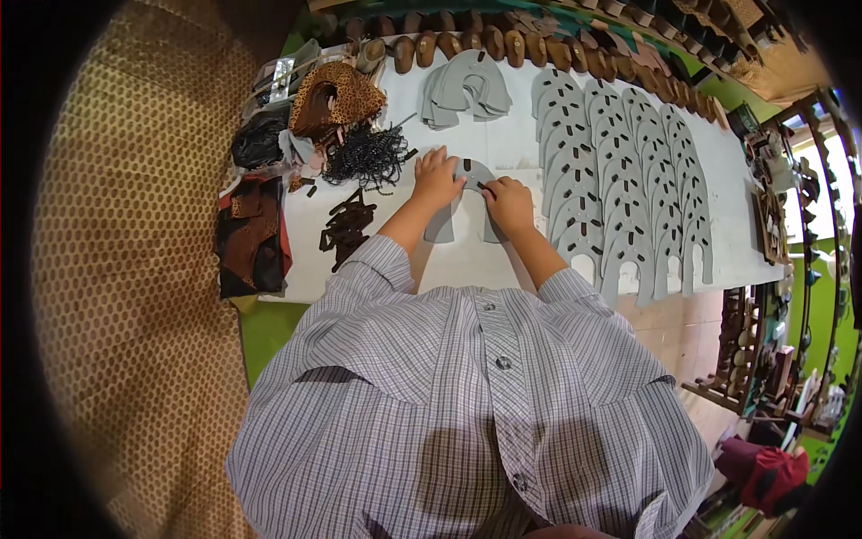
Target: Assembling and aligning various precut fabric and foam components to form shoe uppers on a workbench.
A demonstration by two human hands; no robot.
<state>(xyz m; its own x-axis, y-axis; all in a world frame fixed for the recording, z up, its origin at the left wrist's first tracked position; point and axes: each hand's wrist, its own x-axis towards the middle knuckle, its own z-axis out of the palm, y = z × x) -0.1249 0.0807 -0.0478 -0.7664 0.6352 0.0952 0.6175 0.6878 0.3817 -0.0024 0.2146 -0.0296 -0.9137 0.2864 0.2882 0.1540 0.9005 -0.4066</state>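
Left hand and right hand pressing grey horseshoe-shaped cutout, white table

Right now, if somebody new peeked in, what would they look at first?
Probably the rows of grey horseshoe-shaped cut-outs overlapping across the right side of the white table. Next, the left hand and right hand pressing on one grey piece at the middle. A leopard-print bundle sits at the far left.
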